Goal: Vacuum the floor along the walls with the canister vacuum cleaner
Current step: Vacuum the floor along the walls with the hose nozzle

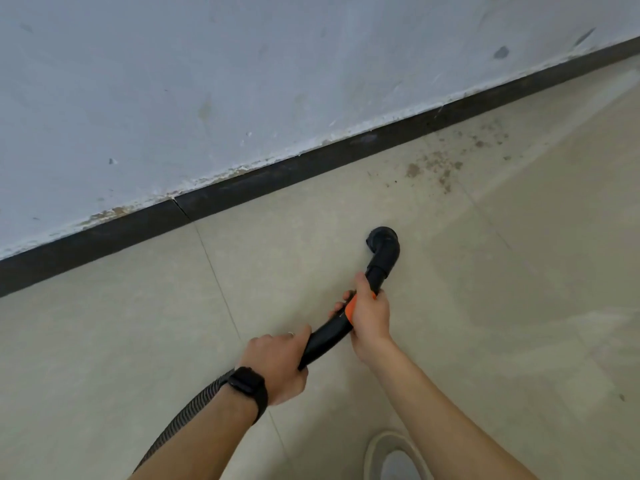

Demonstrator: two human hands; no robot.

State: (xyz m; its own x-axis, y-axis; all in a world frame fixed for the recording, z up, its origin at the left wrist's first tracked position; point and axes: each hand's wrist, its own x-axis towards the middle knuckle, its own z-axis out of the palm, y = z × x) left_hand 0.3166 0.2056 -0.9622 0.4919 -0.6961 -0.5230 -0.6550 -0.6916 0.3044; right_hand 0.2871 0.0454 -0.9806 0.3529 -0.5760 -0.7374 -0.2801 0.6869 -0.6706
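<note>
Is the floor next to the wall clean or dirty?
Dirty in one patch: brown specks lie scattered on the floor beside the dark baseboard, beyond the vacuum nozzle.

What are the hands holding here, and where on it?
Both grip the vacuum wand: left hand at its rear end, right hand on the orange collar.

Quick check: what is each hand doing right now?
Left hand: holds the black vacuum handle.
Right hand: holds the same handle at its orange band.
</note>
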